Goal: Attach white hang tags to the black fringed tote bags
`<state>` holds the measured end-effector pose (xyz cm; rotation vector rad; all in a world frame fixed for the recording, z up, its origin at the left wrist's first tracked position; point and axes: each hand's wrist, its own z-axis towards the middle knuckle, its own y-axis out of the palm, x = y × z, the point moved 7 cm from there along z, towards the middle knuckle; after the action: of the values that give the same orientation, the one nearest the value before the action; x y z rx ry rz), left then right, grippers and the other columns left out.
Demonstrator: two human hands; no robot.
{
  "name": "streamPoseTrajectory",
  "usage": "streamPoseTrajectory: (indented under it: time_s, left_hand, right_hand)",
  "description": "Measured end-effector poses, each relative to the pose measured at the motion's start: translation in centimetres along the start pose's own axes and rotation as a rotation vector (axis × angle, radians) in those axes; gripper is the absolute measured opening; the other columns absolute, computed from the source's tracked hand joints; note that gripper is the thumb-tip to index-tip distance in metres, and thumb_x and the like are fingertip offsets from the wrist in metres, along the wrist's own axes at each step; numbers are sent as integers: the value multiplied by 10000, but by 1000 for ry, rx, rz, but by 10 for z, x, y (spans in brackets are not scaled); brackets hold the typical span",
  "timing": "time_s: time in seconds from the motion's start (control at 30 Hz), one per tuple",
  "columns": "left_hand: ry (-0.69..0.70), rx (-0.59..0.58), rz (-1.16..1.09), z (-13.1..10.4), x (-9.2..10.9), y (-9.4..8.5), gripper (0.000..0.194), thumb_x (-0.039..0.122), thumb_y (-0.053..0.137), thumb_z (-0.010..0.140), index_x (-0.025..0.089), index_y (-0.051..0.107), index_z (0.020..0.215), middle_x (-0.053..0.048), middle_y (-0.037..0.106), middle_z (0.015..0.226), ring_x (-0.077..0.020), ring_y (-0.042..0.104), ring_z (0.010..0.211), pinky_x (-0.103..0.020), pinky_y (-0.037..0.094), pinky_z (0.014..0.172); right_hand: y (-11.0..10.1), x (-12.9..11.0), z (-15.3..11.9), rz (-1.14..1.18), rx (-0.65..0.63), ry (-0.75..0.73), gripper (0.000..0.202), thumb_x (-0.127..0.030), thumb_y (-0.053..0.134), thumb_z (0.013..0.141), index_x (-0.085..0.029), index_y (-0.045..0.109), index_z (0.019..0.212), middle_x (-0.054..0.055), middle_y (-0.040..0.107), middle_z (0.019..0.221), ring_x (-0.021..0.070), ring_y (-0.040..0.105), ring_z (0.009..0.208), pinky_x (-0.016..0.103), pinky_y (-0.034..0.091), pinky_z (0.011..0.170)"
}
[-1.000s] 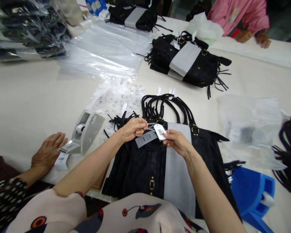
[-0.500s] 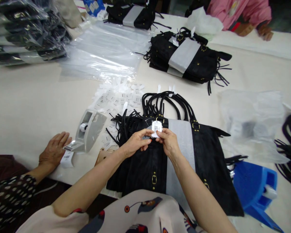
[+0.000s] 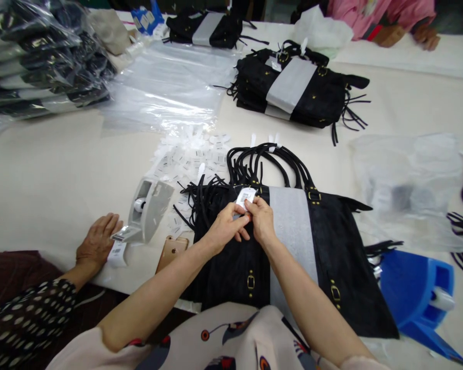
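Head view: phone [image 3: 172, 250] lies between grey dispenser [image 3: 156, 209] and handbag [image 3: 334, 239].

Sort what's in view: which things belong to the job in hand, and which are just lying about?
Likely belonging: white tag, pinched by the right hand, left hand close beside it; black handbag beneath; pile of labels.

Apparently lying about: gold phone; blue tape dispenser.

A packing workshop, by the look of it: across a long white table [image 3: 57, 169], beyond the black handbag [image 3: 327, 241], lie loose barcode labels [image 3: 193, 156] and clear plastic sleeves [image 3: 173, 77]; tape dispensers [image 3: 152, 208] flank it.
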<state>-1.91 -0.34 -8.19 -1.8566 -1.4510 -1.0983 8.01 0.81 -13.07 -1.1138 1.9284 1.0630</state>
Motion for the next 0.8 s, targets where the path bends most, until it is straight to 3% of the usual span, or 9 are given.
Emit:
streamPoseTrajectory:
  time_s: [0.13,0.27,0.37,0.53,0.7,0.8]
  left_hand:
    - [-133,107,-155,-3,-7,3,229,305,582,693,158,433,787,1,566,646,-108,550,374,-159,275,308]
    - [-155,142,-440,-9,-4,14,168,208,579,654,143,467,762,-11,571,650,-120,586,451,-172,335,361]
    - [-222,182,-638,-8,-14,14,108,188,533,691,135,476,766,-55,617,730,-88,572,470,-175,377,411]
    - [-185,266,-331,18,-23,-3,212,321,595,708,141,491,746,-26,596,586,-75,452,307,-167,225,301]
    - [-265,256,-209,36,-23,-7,164,210,638,657,132,499,619,11,530,443,-44,373,277,-154,174,307]
    - [-231,324,-99,35,-17,-15,123,166,620,659,126,526,592,11,515,399,-45,358,275,-160,166,311]
  right_hand:
    - [-3,8,0,-56,-3,-13,211,-349,602,665,-176,544,771,-69,510,477,62,411,383,195,277,388]
    - [-2,7,3,27,-32,110,244,-366,642,621,-185,510,717,-90,455,430,42,322,327,184,207,334]
    - [-2,4,1,106,-116,171,295,-371,685,583,-180,485,687,-96,457,453,17,263,310,174,171,325]
    - [-6,3,-3,56,-167,138,296,-388,675,602,-171,518,728,-62,544,546,26,350,332,180,193,338]
    - [-12,-2,-3,-13,-205,96,279,-396,664,620,-172,530,719,-55,555,545,33,363,341,181,207,351]
    - [-12,-5,-5,-132,-284,57,275,-407,640,650,-175,542,761,-38,593,587,41,383,349,182,226,354]
